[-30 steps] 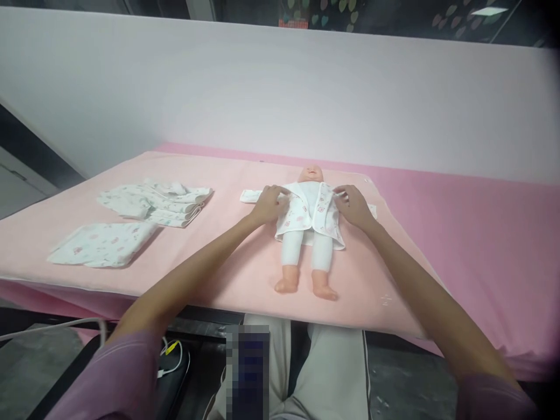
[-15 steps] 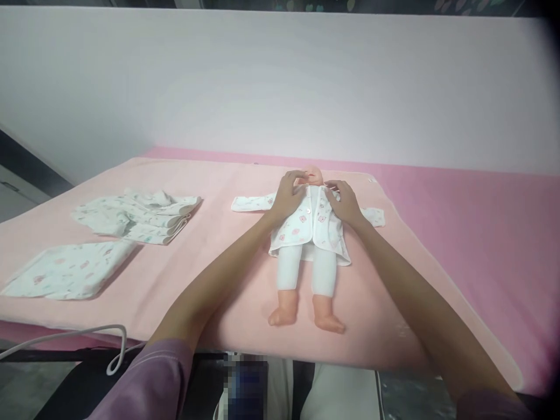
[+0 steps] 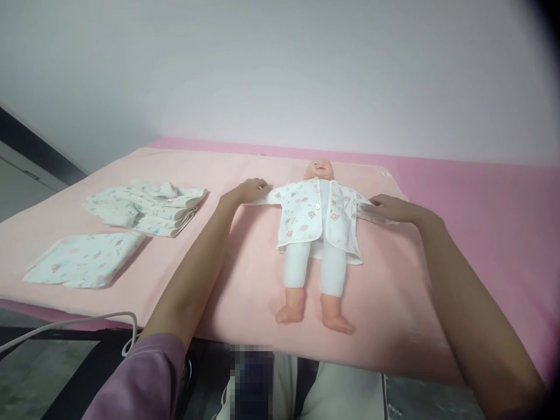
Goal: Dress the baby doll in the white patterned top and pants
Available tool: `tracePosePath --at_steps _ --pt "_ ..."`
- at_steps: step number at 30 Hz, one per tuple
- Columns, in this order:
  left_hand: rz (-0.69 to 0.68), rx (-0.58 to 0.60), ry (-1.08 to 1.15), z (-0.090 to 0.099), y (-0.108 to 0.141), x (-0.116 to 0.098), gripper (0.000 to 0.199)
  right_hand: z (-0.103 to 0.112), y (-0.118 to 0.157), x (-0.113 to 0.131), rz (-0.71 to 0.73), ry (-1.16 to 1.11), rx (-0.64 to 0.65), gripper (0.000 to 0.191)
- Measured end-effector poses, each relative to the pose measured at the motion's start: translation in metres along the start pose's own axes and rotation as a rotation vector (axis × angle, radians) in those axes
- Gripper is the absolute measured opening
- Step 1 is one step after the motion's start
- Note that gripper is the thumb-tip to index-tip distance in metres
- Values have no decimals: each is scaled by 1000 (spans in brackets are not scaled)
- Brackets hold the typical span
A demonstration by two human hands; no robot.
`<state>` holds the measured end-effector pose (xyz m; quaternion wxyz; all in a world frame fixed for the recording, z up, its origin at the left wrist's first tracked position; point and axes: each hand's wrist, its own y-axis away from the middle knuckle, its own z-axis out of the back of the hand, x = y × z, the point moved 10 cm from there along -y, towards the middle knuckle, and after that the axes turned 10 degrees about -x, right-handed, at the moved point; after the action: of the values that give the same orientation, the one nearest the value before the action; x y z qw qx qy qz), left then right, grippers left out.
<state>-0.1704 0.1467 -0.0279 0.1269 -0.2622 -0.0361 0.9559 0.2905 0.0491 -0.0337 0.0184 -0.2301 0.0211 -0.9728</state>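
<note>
At the far left, a white cable (image 3: 96,318) looped beside the near edge of the bed, whose peach sheet (image 3: 249,280) reached back almost to the pale wall (image 3: 280,76). A folded cloth (image 3: 87,259) lay near that front edge, with a strip of sheet between. Just behind it sat a loose pile of baby clothes (image 3: 144,207), and more bare sheet separated the pile from the person's left forearm. The left hand (image 3: 254,190) rested over the outer end of the sleeve on its side, fingers bent. Next came the doll (image 3: 335,271), face up towards the right of the sheet, its head near the back edge and its bare feet short of the front one. Its patterned jacket (image 3: 301,213) hung unfastened, the front edges slightly apart over white clothing, the hem spread around the thighs. The right hand (image 3: 389,208) lay across the other sleeve, fingertips on the fabric. At this distance one could not tell whether either hand gripped the cloth or merely pressed it. Beyond the right hand, the sheet's side edge gave way to a broad stretch of deeper pink cover (image 3: 481,233).
</note>
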Motion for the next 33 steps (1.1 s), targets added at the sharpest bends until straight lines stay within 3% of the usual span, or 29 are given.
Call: tracePosePath --at_steps 2,4,6,11,17,22,24,26,29,33 --pt "87 -22 -110 13 3 32 66 3 6 -27 -105 41 38 75" --pt "128 -25 -185 18 6 49 64 1 11 -39 -158 76 60 80" --pt "99 -15 -192 17 8 51 56 1 12 -40 -162 102 42 80" --pt "69 -152 -111 23 1 52 43 25 11 -42 -162 31 -248 60" --pt "104 -232 -186 24 -7 68 41 18 17 -76 -270 76 -165 56" --pt "144 -262 -228 28 -6 69 40 60 11 -81 -227 119 -574 46" --pt "186 -284 -199 29 -5 67 37 66 8 -82 -251 192 -648 40" --pt "184 -339 -143 31 -6 58 37 62 2 -80 -278 290 -661 39" --pt "70 -376 -42 22 -10 32 53 40 -11 -69 -247 291 -612 43" --pt "-11 -233 45 -16 -6 8 76 -4 -31 -43 -51 184 -464 51"
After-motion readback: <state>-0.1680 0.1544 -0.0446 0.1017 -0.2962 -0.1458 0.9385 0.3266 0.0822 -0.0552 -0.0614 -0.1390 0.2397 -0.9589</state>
